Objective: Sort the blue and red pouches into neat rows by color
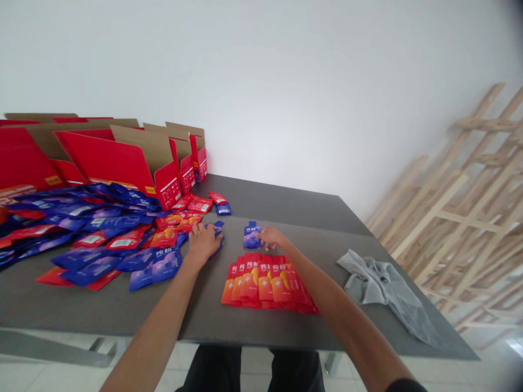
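Observation:
My right hand (pixel 273 237) rests on the dark table (pixel 286 207), its fingertips pinching the edge of a single blue pouch (pixel 251 236) lying flat. Just in front of it sits a fanned row of several red-orange pouches (pixel 263 282). My left hand (pixel 203 243) reaches into the right edge of a big loose heap of blue and red pouches (pixel 90 228), fingers curled over a blue pouch (pixel 218 228) there; the fingertips are partly hidden.
Several open red cardboard boxes (pixel 122 160) stand along the wall at the back left. A crumpled grey cloth (pixel 379 283) lies on the table's right side. Wooden frames (pixel 461 207) lean against the wall at right. Two stray pouches (pixel 220 204) lie near the boxes.

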A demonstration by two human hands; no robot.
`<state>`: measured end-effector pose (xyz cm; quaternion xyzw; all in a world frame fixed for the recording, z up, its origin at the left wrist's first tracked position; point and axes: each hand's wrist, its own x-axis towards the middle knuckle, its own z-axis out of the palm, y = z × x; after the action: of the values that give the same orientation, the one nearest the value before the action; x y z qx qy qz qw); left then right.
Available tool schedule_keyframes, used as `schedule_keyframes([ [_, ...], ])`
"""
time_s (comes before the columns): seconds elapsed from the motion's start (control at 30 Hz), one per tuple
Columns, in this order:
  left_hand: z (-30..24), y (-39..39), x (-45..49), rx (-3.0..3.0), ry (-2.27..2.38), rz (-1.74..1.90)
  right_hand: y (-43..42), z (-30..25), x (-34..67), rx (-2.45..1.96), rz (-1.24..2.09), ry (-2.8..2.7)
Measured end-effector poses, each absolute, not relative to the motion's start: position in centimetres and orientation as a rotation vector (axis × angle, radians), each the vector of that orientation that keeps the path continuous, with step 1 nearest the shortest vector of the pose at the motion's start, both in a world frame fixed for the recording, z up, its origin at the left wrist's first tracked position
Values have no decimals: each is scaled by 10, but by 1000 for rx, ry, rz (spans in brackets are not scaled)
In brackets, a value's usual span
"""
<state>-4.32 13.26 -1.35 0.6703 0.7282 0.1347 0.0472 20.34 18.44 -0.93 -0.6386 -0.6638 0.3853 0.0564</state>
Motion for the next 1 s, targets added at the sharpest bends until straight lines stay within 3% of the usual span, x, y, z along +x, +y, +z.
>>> schedule_keyframes([
  [0.17, -6, 116, -47, 1814, 2320, 180, 182, -11, 200, -1973, 1130, -2041],
  [0.63, -17, 125, -73, 1800, 2018, 138, 179, -2, 192, -2101, 871, -2062],
  [0.83, -12, 137, -96, 1849, 1729, 494, 163, 9, 192, -1876, 723, -1968],
  [1.0, 1, 135, -84, 1711, 1560, 742, 138, 23, 167, -1633, 975, -1981],
])
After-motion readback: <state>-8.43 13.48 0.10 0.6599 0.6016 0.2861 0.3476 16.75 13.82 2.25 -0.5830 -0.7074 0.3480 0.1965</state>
